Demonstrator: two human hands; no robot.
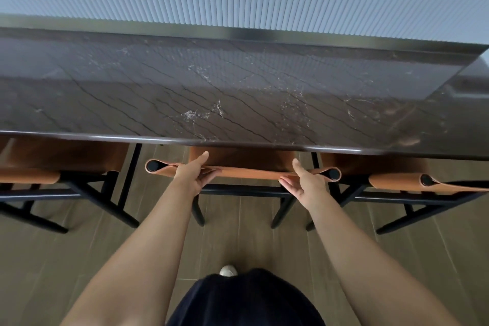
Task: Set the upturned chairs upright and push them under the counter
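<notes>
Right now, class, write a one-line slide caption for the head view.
Left hand and right hand grip the tan backrest of the middle chair, tucked under the marble counter.

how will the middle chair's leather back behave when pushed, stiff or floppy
The leather back is a strap looped round black posts, so it will probably give a little under the left hand and right hand before the black frame moves. That thin frame looks fairly light, so it should slide readily on the smooth floor.
</notes>
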